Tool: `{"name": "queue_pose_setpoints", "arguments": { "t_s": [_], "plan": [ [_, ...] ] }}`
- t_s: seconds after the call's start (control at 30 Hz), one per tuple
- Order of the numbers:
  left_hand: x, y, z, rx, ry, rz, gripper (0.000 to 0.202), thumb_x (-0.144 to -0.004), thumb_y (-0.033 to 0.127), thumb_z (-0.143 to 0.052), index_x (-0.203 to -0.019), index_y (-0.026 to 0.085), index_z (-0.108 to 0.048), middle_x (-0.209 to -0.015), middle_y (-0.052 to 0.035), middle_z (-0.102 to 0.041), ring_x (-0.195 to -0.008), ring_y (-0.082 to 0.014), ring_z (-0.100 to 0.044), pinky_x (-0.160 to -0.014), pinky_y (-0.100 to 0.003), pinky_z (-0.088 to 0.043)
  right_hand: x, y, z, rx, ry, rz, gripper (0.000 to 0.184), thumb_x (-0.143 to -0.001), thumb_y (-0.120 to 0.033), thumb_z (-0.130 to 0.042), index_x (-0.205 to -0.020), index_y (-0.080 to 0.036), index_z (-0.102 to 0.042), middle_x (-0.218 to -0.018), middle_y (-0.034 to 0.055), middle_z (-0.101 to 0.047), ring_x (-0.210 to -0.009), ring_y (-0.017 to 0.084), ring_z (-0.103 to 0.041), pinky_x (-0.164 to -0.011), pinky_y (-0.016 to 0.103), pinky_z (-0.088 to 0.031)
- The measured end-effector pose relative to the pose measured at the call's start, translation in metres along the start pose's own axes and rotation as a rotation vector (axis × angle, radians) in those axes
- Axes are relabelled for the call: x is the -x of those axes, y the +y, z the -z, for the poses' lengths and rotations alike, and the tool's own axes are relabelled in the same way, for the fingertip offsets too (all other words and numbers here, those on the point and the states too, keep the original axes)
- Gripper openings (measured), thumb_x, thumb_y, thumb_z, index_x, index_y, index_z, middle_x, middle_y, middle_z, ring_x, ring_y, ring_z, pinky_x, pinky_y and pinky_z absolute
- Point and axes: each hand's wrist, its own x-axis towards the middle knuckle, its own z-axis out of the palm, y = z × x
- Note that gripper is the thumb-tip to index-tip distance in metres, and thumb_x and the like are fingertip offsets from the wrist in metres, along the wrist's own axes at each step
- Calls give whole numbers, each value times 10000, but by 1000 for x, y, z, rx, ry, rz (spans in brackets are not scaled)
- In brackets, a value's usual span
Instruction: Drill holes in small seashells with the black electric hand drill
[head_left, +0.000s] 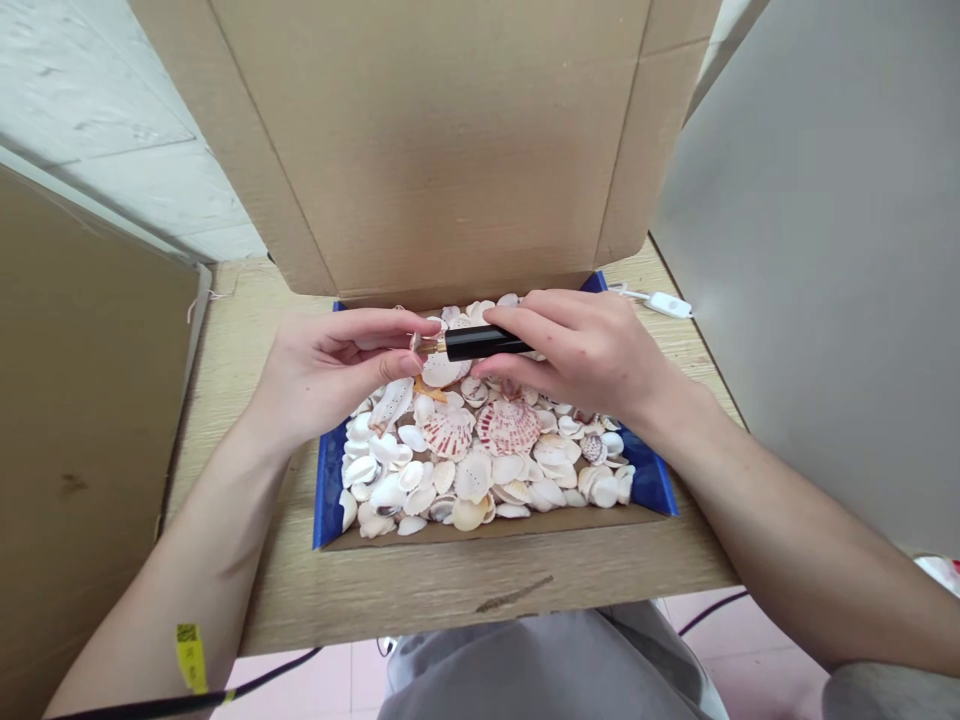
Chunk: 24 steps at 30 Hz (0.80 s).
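Note:
My right hand [581, 350] is closed around a black cylindrical tool [484, 343] with a thin metal tip pointing left. My left hand [330, 370] pinches a small shell [415, 342] between thumb and fingers, and the tool's tip meets it. Both hands hover over an open cardboard box [330, 480] with blue inner walls, filled with several white, cream and red-striped seashells [480, 450].
The box lid [450, 140] stands upright behind the hands. The box rests on a small wooden table [420, 590]. A white cable switch [670, 305] lies at the back right. A grey panel [825, 250] stands at the right, brown board [82, 420] at the left.

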Motion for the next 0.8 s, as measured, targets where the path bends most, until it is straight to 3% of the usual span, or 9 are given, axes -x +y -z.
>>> {"name": "queue_pose_setpoints", "arguments": {
  "t_s": [0.17,0.5,0.8],
  "plan": [
    [0,1,-1,21,21,11,212,-709,256,-811,-898,350,-787,-892,12,-779,-729,-187,-721,-699,-296,-620,1,2,-1,-59,8,6,489,-947,-566,-403,-1063,-152,-636,-821,49,-660,-737,140,-579,-637,267,-413],
    [-2,1,-5,19,148,-4,176,-741,266,-798,-908,319,-781,-915,8,-780,-733,-159,-721,-659,-271,-615,0,0,-2,-64,64,9,400,-971,-463,-444,-1068,-128,-637,-833,53,-668,-726,135,-583,-609,255,-395],
    [-9,-2,-8,186,354,-17,128,-806,239,-733,-931,238,-763,-926,-14,-773,-796,-152,-737,-739,-264,-614,2,1,-4,13,165,-214,356,-957,-469,-446,-985,-173,-642,-804,49,-642,-715,154,-560,-590,283,-370]
  ]
}}
